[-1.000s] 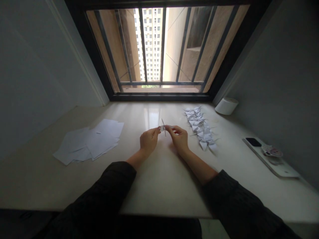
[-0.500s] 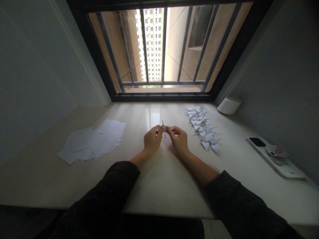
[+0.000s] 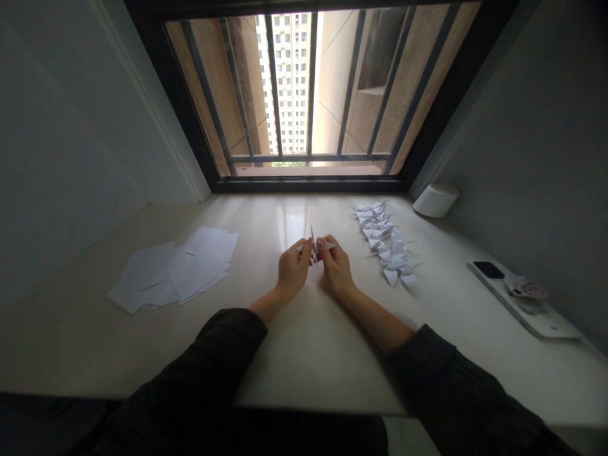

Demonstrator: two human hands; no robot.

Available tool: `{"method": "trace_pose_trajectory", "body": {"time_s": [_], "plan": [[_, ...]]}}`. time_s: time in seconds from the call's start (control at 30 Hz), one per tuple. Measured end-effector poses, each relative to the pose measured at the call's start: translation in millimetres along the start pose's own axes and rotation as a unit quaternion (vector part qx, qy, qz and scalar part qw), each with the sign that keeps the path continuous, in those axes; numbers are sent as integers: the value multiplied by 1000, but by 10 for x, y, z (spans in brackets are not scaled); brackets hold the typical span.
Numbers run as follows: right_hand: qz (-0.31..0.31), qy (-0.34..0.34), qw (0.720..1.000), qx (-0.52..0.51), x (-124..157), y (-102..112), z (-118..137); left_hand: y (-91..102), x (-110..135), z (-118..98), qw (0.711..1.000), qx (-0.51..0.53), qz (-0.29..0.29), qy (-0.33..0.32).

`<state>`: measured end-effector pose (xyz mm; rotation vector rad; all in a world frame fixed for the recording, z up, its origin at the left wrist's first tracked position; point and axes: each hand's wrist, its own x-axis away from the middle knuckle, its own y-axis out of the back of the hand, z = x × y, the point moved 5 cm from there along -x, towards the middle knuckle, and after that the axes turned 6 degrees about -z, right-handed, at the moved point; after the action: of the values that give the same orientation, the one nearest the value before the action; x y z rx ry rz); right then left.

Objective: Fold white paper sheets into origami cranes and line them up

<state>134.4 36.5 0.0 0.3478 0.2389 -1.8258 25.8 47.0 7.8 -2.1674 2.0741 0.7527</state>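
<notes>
A bright barred window at twelve o'clock lights a pale counter between dim grey walls at ten and two.

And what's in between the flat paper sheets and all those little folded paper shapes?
Both hands: in the head view, the left hand and right hand are there, pinching one small folded paper.

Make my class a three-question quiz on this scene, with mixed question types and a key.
1. Fill in: The left hand and right hand hold one small folded piece of white ____.

2. True or false: The flat white paper sheets lie on the person's left.

3. Which is nearer the black window frame?
(a) the flat white phone with black camera panel
(b) the white rounded object

Key: 1. paper; 2. true; 3. b
</notes>
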Motion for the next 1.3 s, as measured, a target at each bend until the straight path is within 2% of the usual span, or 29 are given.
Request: {"method": "trace_pose_trajectory", "body": {"time_s": [0.13, 0.2, 0.33, 0.6, 0.9, 1.03, 1.13, 1.2, 1.3], "plan": [[8, -28, 996, -79, -14, -58, -33, -18, 8, -13, 995, 99, -12, 18], [5, -38, 996, -86, -19, -73, -59, -18, 6, -14, 992, 120, -18, 23], [-20, -51, 996, -65, -23, -64, -110, -12, -1, -10, 991, 124, -30, 26], [-32, -70, 991, -112, -11, -78, -112, -1, 0, 5, 989, 138, -49, 31], [-27, -89, 989, -119, -26, -92, -149, 8, 0, 34, 987, 146, -59, 37], [1, -100, 987, -128, -60, -58, -146, 12, -21, 57, 987, 155, -35, 40], [1, -90, 989, -117, -127, 34, -178, 31, -40, 102, 988, 141, -18, 54], [-29, -71, 992, -97, -182, 140, -200, 60, -53, 148, 990, 123, -27, 68], [-57, 13, 998, -13, -243, 283, -139, 94, -68, 220, 989, 106, -48, 93]]}}
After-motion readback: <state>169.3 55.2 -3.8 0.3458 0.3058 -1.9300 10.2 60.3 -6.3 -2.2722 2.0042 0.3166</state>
